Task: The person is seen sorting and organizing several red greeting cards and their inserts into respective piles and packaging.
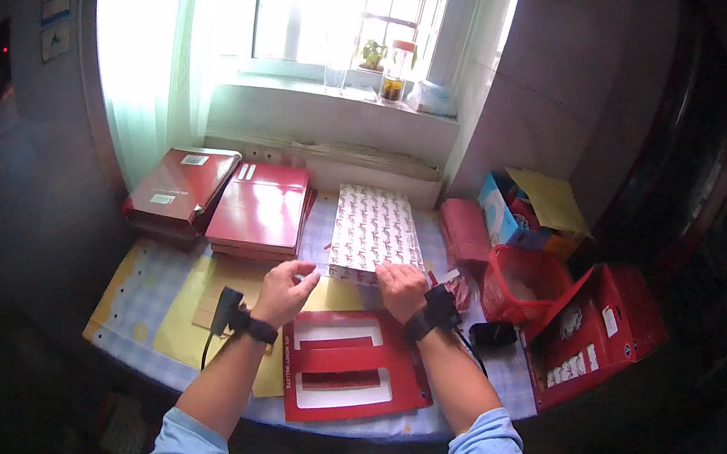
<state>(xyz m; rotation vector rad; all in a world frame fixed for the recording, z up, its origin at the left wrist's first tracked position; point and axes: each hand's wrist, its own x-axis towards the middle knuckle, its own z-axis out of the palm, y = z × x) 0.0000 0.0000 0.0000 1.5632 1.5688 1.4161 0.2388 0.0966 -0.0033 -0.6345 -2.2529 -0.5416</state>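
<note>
My left hand [285, 290] hovers over the front middle of the table, its thumb and bent fingers apart and nothing visible between them. My right hand [401, 288] is closed at the near right corner of a white stack with a repeated dark pattern [376, 224]. Its fingertips pinch that edge; whether they hold one sheet or several is hidden. Below both hands lies a flat red cardboard piece [404, 373] with two window-like openings showing white. Yellow card [179, 327] and a small tan piece [206, 309] lie by my left forearm.
Red boxes [178, 186] and a red stack [259, 205] stand at back left. To the right are a red bundle [465, 230], a red plastic basket [503, 312], a blue carton [501, 212], an open red box [632, 328] and a black object [493, 336]. A jar [395, 72] stands on the windowsill.
</note>
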